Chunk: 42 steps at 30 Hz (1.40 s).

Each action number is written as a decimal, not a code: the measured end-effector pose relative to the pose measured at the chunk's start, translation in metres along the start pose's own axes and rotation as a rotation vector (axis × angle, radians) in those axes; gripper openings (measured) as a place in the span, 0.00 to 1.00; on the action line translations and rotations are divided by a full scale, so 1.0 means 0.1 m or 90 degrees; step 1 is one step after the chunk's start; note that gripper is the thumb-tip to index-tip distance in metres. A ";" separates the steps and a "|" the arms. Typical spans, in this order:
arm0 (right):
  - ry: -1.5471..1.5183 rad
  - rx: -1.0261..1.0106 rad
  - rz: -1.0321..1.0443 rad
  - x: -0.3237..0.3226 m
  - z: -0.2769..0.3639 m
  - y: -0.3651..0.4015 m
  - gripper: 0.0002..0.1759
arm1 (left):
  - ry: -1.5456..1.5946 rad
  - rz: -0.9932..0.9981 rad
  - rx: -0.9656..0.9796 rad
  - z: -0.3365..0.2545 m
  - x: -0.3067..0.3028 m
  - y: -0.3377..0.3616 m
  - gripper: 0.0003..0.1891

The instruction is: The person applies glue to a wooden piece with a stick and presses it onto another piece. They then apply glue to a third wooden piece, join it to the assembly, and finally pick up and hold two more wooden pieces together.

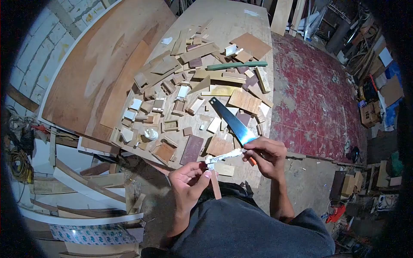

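Note:
Pinched in the fingers of my left hand point(188, 181) is a narrow wooden strip point(216, 185), whose upper end carries a white patch. My right hand point(269, 157) grips a thin stick caked in white paste point(226, 155). The stick's far end meets the top of the strip, just above my left fingertips. Behind my right hand a saw point(234, 122) lies on the worktable point(202, 13), its blade pointing away from me. A bit of orange shows below my right fingers, and the saw's handle is mostly hidden there.
Small wooden boxes and frames point(171, 125), offcuts and a green strip point(236, 66) cover the table. A white lump point(151, 134) sits near its left edge. Large plywood sheets point(103, 56) lean at left; a red tiled floor point(316, 94) lies right.

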State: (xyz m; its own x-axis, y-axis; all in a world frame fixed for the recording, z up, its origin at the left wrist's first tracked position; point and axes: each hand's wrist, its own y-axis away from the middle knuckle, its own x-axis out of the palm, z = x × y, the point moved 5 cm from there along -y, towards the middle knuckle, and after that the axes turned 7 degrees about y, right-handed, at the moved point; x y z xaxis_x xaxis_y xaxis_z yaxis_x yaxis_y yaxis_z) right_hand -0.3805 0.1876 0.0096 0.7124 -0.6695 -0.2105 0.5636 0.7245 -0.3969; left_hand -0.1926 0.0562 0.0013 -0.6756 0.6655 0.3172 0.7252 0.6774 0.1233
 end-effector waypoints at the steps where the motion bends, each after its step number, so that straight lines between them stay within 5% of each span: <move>1: -0.003 -0.002 -0.015 0.00 0.00 0.00 0.11 | -0.001 0.000 0.001 0.01 -0.01 0.00 0.09; 23: -0.020 0.044 0.023 -0.02 -0.05 0.15 0.09 | 0.016 -0.066 0.048 0.06 -0.16 -0.01 0.11; 31: -0.237 0.109 -0.163 0.06 -0.13 0.16 0.09 | 0.065 -0.059 0.009 0.13 -0.17 -0.05 0.14; 33: -0.222 0.125 -0.172 0.22 -0.11 0.18 0.08 | 0.144 -0.101 0.081 0.19 -0.23 -0.07 0.11; 42: -0.148 -0.079 -0.362 0.83 0.15 0.21 0.08 | 0.271 -0.164 0.022 0.30 -0.19 -0.05 0.13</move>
State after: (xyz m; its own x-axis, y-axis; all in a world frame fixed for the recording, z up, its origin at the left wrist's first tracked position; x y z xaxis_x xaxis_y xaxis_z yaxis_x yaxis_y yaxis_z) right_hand -0.3031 0.1501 -0.0027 0.3962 -0.8810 0.2586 0.8385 0.2324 -0.4928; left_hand -0.1872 0.0497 -0.0334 -0.7128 0.2930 0.6372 0.5320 0.8179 0.2190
